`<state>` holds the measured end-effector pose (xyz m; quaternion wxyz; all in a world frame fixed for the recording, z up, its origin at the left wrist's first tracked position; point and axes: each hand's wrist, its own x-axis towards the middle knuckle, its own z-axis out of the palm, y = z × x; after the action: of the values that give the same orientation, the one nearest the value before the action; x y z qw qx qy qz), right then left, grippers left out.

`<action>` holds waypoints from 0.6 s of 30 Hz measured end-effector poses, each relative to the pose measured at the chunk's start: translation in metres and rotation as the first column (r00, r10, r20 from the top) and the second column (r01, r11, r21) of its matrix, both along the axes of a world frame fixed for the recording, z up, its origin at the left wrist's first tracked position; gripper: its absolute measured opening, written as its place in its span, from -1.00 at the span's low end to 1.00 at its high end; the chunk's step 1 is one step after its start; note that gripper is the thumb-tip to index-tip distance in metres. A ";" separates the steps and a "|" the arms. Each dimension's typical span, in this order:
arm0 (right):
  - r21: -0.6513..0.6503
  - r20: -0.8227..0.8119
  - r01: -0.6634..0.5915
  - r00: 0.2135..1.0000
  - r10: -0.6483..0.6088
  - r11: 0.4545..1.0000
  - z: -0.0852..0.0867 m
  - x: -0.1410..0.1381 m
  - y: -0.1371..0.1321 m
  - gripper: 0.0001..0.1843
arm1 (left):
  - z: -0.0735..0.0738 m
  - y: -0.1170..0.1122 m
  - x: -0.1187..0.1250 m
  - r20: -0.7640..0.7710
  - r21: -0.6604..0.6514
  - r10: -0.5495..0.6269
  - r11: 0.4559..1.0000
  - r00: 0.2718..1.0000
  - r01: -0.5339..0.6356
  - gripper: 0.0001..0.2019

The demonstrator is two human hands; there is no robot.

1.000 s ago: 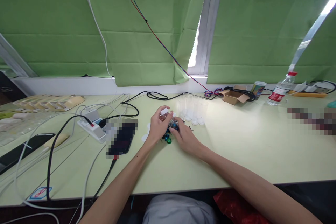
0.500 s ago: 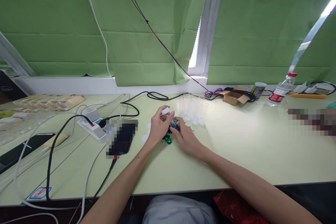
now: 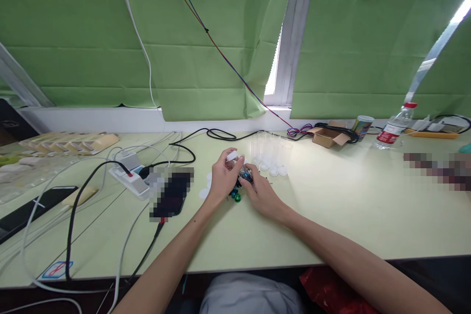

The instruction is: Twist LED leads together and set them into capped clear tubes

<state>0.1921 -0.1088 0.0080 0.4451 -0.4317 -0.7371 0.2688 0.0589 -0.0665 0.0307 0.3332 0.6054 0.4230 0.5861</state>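
Observation:
Just above the table, my left hand (image 3: 223, 175) is closed round the white-ended part of a small clear plastic tube (image 3: 240, 165). My right hand (image 3: 264, 192) is closed at the tube's lower end, where shiny blue pieces show between the fingers. Whether those pieces are inside the tube or held against its mouth I cannot tell. Beneath the hands lie small shiny balls, a green ball (image 3: 237, 197) and a blue one (image 3: 233, 193) among them, partly hidden. Several clear tubes (image 3: 270, 149) with white ends stand behind my right hand. White round caps (image 3: 203, 193) lie left of my left hand.
A phone (image 3: 172, 194) and a power strip (image 3: 130, 180) with cables are on the left. Along the back stand an open cardboard box (image 3: 326, 137), a printed can (image 3: 362, 127) and a water bottle (image 3: 393, 130). Another person's hand, blurred out, shows at the far right.

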 end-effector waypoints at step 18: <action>0.007 -0.139 0.064 0.988 -0.062 0.998 0.007 -0.005 -0.002 -0.59 | 0.007 -0.017 0.010 -0.106 0.117 0.029 0.993 0.994 -0.017 -0.48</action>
<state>0.1867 -0.1113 0.0149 0.5061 -0.4323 -0.6919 0.2797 0.0686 -0.0832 0.0379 0.2673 0.6496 0.4125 0.5800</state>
